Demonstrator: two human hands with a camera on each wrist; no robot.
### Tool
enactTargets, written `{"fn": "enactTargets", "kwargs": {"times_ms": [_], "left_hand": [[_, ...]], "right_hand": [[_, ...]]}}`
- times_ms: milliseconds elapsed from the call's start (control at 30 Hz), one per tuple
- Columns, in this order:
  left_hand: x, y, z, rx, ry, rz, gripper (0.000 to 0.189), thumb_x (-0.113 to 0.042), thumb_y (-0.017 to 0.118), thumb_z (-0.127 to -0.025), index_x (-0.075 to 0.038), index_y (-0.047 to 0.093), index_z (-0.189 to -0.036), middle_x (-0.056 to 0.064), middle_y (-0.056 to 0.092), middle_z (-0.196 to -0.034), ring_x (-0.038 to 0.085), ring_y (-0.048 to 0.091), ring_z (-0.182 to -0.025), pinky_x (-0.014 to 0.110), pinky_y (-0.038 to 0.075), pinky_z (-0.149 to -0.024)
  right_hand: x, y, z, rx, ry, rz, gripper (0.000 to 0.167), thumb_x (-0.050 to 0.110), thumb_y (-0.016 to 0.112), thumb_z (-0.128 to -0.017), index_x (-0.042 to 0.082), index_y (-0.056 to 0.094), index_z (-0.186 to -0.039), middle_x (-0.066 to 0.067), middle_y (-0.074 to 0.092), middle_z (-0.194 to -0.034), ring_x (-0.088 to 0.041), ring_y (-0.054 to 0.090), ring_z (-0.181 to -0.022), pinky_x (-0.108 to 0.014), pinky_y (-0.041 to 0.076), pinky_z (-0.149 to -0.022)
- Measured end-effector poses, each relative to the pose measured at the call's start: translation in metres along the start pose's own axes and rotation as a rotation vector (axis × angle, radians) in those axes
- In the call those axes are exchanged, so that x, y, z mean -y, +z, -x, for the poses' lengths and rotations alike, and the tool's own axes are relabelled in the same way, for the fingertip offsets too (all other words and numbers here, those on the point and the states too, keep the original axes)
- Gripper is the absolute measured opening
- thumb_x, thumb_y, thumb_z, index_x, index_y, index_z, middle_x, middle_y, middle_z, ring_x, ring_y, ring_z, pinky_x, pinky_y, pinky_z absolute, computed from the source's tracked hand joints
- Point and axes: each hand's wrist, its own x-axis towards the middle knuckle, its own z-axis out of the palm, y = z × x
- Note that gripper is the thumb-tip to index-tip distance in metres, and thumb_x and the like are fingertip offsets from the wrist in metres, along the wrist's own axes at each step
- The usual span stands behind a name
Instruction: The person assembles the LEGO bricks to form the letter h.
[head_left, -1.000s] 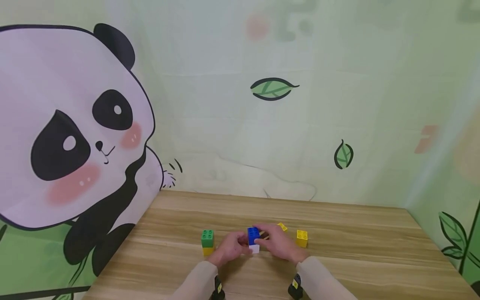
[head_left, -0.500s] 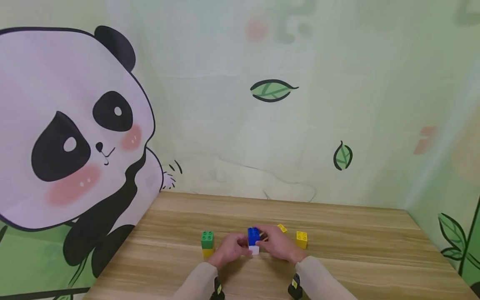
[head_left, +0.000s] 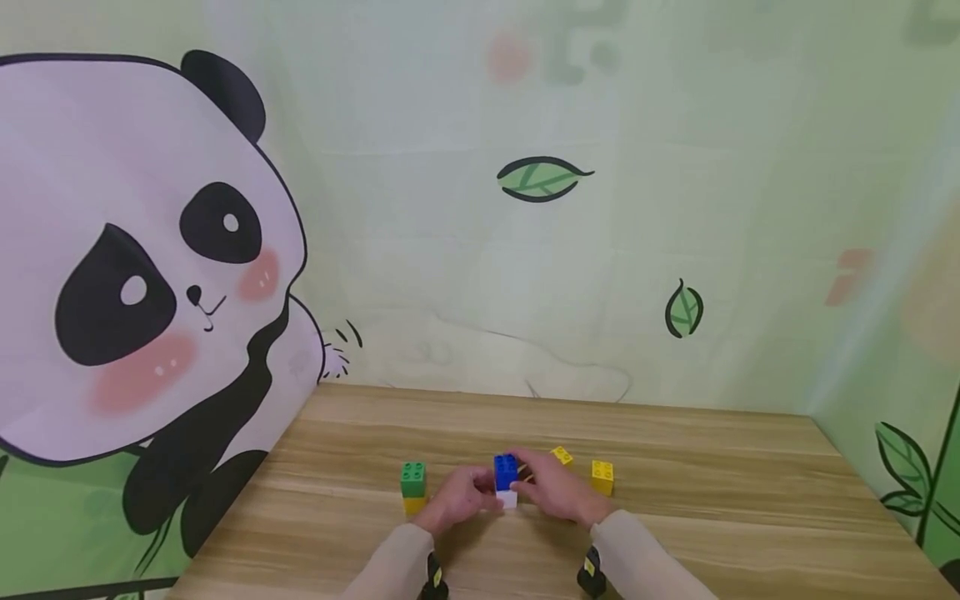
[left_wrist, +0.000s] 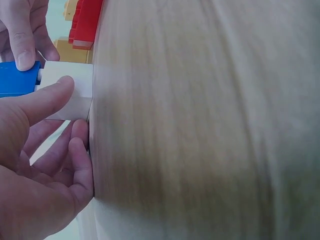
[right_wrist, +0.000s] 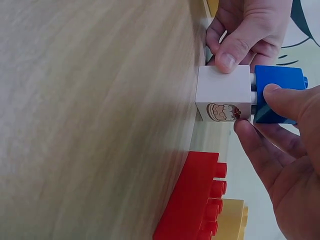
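Note:
A white toy building brick [right_wrist: 222, 85] with a cake print stands on the table, and my left hand [head_left: 463, 496] pinches it low down between thumb and fingers. Over it sits a blue brick [head_left: 506, 472], held by my right hand [head_left: 558, 485] with the thumb on one face and fingers on the other. The right wrist view shows a narrow gap between the two bricks, with the white studs visible in it. In the left wrist view, the left thumb lies across the face of the white brick.
Left of my hands, a green brick [head_left: 413, 477] is stacked on a yellow brick [head_left: 414, 505]. One yellow brick [head_left: 602, 477] stands to the right, another yellow brick [head_left: 562, 455] behind my right hand. A red brick [right_wrist: 187, 195] shows near the right hand in the wrist views.

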Motion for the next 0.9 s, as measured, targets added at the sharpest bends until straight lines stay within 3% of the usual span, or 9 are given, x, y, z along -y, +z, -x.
{"fn": "enactTargets", "kwargs": {"times_ms": [333, 567, 900], "left_hand": [[-0.0004, -0.0018, 0.0001, -0.001, 0.004, -0.029, 0.024, -0.002, 0.075, -0.079, -0.005, 0.070, -0.102, 0.002, 0.066, -0.087, 0.017, 0.054, -0.077, 0.030, 0.046, -0.069], [-0.0020, -0.0021, -0.0005, 0.010, -0.045, -0.012, 0.025, -0.003, 0.074, -0.080, -0.009, 0.070, -0.103, 0.001, 0.065, -0.092, 0.018, 0.054, -0.082, 0.034, 0.046, -0.076], [-0.0002, -0.0018, -0.0016, 0.010, -0.034, -0.018, 0.023, -0.003, 0.074, -0.079, -0.008, 0.071, -0.102, 0.001, 0.065, -0.088, 0.018, 0.054, -0.080, 0.033, 0.045, -0.074]], "right_hand": [[-0.0001, 0.0001, 0.0007, 0.014, 0.000, 0.013, 0.039, 0.017, 0.055, -0.097, 0.013, 0.044, -0.134, -0.005, 0.057, -0.120, -0.018, 0.058, -0.103, -0.036, 0.048, -0.089], [0.0004, -0.0016, 0.0017, 0.023, -0.007, 0.009, 0.041, 0.014, 0.058, -0.095, 0.011, 0.043, -0.133, -0.005, 0.057, -0.119, -0.019, 0.057, -0.102, -0.035, 0.049, -0.088], [-0.0003, 0.0006, 0.0020, 0.016, -0.010, 0.048, 0.042, 0.015, 0.057, -0.096, 0.010, 0.040, -0.134, -0.005, 0.056, -0.119, -0.016, 0.056, -0.102, -0.034, 0.048, -0.088]]}}
